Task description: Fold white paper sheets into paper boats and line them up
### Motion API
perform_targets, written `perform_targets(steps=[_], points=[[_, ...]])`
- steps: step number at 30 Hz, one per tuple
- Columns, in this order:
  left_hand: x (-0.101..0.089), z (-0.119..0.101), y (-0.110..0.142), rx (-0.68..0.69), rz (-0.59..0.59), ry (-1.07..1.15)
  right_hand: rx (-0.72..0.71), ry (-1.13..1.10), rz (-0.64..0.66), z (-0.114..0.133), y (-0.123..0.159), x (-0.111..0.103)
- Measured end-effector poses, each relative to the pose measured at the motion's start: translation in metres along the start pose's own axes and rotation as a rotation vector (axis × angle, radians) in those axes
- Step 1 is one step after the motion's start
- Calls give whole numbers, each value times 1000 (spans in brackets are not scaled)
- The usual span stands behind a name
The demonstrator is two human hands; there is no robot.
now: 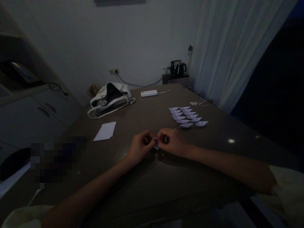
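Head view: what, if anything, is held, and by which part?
A small white paper piece, pinched near its upper edge by the left hand and right hand; the exact grip is hidden.

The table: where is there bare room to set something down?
The table looks bare between the white paper, folded pieces, white device, left hand and right hand; also right of the folded pieces, beyond the right forearm. It is crowded among the folded pieces, around the white bag, and where both hands hold a small paper.
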State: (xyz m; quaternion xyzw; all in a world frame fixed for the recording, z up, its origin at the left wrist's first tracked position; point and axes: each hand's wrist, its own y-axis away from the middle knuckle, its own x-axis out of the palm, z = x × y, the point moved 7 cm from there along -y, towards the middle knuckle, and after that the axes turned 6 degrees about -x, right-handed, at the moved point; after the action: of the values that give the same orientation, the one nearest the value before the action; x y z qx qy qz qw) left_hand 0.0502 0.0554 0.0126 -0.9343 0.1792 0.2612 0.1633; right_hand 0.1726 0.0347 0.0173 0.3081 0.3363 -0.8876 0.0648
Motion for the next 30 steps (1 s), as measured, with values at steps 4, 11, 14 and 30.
perform_targets(steps=[4,11,14,30], points=[[-1,1,-2,10,-2,26,-22,-106,44,2,-1,1],[-2,8,-5,-8,2,120,167,-496,112,-15,-2,13],[0,10,-5,-60,43,199,195,-540,104,-21,-3,14],[-4,15,-5,-106,17,207,54,-278,1,-12,-4,-3]])
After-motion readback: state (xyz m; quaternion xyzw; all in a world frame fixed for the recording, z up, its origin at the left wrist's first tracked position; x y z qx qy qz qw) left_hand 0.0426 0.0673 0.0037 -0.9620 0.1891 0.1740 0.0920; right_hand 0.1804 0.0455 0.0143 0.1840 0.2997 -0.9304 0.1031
